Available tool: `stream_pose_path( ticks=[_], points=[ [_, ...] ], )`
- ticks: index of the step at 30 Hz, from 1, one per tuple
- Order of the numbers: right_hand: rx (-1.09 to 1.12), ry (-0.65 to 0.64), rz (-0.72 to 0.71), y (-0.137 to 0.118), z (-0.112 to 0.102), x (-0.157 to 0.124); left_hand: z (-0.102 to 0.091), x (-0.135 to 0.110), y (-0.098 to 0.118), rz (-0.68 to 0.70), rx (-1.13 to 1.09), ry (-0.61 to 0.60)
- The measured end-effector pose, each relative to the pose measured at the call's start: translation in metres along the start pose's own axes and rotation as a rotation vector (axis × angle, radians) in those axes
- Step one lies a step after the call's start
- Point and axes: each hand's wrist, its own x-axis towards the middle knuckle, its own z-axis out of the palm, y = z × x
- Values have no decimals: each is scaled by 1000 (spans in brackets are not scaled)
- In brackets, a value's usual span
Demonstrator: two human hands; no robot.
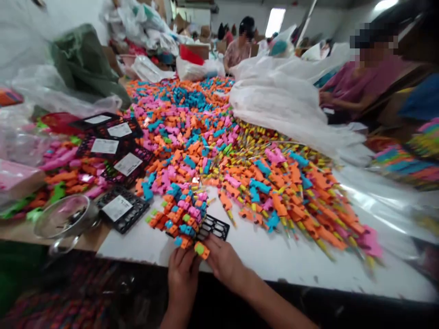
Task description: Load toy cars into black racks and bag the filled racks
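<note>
Both hands are in at the near edge of the white tabletop [137, 242], close together! The left fingers [177, 257] are curled up at the near end of a cluster of small orange, blue and pink plastic figures [187, 214], packed upright just beyond them in a black plastic tray with a lattice of holes [216, 227]. The right fingers [213, 243] are bent at the tray's near side, bare holes showing just past them. And between the two sets of fingers, there's an orange block-shaped figure with a lime-green end [201, 250]; whether either hand is grasping it, or the tray, I can't tell!

Look left of the left fingers: a flat black lattice tray with a white label [134, 214], and farther out, a shiny round bowl [89, 205] holding small dark bits. Right of the right fingers, a sprawl of orange figures on yellow pencil-like sticks [295, 196]. Well beyond all the fingers rises a big multicoloured heap of plastic figures [192, 123]!
</note>
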Motion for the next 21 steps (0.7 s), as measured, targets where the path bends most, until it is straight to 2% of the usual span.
stream_pose_path(
  ticks=[4, 9, 13, 17, 21],
  points=[
    [-14, -30, 5, -1, -7, 2, -3, 4, 8, 9, -4, 47],
    [-65, -45, -119, 3, -8, 7, -4, 6, 7, 37, 18, 76],
    [-136, -66, -166, 10, -11, 12, -7, 10, 4, 20, -1, 33],
    [-131, -162, -220, 11, -19, 19, -10, 16, 7, 2, -30, 22],
    [-91, -181, -180, 5, -25, 20, -10, 17, 5, 41, -37, 73]
  ],
)
